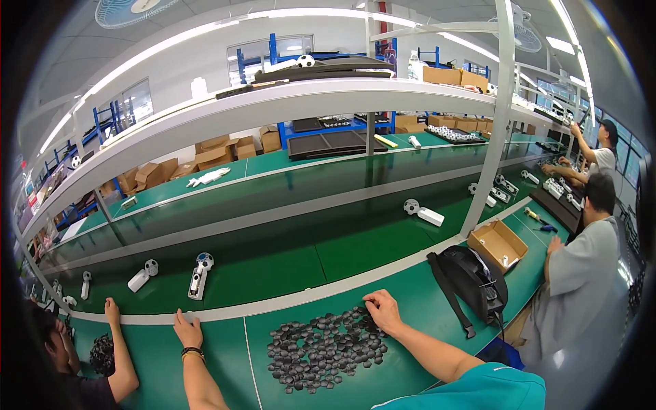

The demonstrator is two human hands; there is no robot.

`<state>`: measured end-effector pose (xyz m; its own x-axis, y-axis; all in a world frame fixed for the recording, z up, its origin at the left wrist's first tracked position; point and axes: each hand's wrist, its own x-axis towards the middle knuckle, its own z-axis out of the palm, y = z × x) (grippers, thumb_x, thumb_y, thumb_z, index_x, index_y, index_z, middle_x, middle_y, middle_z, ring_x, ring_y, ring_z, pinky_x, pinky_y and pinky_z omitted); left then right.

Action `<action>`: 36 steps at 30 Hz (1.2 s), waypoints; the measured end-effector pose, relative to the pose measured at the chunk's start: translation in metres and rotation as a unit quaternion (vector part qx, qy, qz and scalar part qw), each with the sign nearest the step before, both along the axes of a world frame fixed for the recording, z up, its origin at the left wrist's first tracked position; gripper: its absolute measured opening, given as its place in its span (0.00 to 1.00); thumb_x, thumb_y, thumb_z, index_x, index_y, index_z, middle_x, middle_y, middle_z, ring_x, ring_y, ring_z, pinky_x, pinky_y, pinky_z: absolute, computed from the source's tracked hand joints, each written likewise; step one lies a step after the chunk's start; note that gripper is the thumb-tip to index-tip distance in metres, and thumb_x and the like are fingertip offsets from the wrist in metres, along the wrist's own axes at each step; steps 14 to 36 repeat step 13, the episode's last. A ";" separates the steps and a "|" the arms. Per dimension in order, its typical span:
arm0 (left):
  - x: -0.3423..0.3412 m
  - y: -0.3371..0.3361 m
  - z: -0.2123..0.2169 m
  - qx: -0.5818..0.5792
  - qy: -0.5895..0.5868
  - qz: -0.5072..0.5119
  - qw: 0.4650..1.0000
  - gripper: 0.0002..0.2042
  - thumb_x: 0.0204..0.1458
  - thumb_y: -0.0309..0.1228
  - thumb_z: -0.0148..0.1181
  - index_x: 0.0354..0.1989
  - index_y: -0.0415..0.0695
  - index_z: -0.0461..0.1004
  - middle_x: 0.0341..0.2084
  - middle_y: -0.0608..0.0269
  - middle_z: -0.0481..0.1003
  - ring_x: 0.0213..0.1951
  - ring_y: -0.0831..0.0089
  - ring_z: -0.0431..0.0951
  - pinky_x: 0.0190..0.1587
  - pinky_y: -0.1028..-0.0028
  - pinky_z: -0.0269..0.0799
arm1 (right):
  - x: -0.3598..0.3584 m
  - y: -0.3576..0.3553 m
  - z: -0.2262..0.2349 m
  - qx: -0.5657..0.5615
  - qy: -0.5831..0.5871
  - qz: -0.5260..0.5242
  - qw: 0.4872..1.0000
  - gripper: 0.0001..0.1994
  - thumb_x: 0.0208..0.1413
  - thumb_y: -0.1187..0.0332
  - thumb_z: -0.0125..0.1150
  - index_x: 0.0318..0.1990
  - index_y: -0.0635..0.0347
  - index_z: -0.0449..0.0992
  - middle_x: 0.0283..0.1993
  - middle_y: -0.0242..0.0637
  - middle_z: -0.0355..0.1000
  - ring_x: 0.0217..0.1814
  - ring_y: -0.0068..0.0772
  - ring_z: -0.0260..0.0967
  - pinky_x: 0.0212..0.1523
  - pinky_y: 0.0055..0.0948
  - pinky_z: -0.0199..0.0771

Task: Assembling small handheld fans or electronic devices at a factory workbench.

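Observation:
A spread of small black many-sided pieces [321, 352] lies on the green bench in front of me. My right hand [384, 312] is at the upper right edge of this spread, its fingers bent and drawn together; what they hold, if anything, is hidden. My left hand [188, 331], with bands on the wrist, rests by the pale rail [225, 313] along the bench's far edge. Its fingertips are somewhat apart, and nothing clear shows in them. Just past the rail, a white device with a ball-like black-and-white head [200, 277] lies on the green conveyor belt [287, 263].
More white devices [143, 276] lie along the belt. A black bag [471, 283] and an open cardboard box [499, 244] stand to my right. A metal post [488, 137] rises beside them. Co-workers sit at left [102, 383] and right [577, 273].

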<state>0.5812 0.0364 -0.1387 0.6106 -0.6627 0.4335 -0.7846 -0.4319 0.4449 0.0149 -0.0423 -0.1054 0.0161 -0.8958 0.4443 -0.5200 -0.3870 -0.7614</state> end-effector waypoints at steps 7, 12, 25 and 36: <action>0.005 0.006 -0.001 0.033 -0.007 -0.008 0.999 0.31 0.48 0.32 0.60 0.60 0.38 0.56 0.55 0.45 0.62 0.58 0.48 0.61 0.61 0.52 0.53 | 0.004 0.004 0.003 0.003 0.010 0.000 1.000 0.07 0.49 0.73 0.61 0.37 0.58 0.79 0.37 0.37 0.70 0.28 0.29 0.69 0.32 0.26 0.71; 0.015 0.002 -0.012 0.023 -0.063 -0.014 0.998 0.30 0.48 0.33 0.59 0.60 0.38 0.57 0.53 0.44 0.64 0.54 0.47 0.64 0.57 0.55 0.57 | 0.006 0.007 0.012 0.018 -0.018 -0.008 1.000 0.07 0.49 0.72 0.59 0.37 0.56 0.78 0.38 0.37 0.71 0.31 0.32 0.71 0.35 0.31 0.72; 0.018 0.000 -0.014 0.015 -0.088 -0.016 0.996 0.30 0.48 0.33 0.59 0.60 0.38 0.58 0.51 0.43 0.65 0.52 0.47 0.65 0.55 0.56 0.59 | 0.004 0.006 0.012 0.031 -0.037 -0.003 0.999 0.07 0.49 0.72 0.59 0.37 0.57 0.78 0.40 0.38 0.71 0.32 0.30 0.72 0.36 0.31 0.72; 0.018 0.000 -0.014 0.015 -0.088 -0.016 0.996 0.30 0.48 0.33 0.59 0.60 0.38 0.58 0.51 0.43 0.65 0.52 0.47 0.65 0.55 0.56 0.59 | 0.004 0.006 0.012 0.031 -0.037 -0.003 0.999 0.07 0.49 0.72 0.59 0.37 0.57 0.78 0.40 0.38 0.71 0.32 0.30 0.72 0.36 0.31 0.72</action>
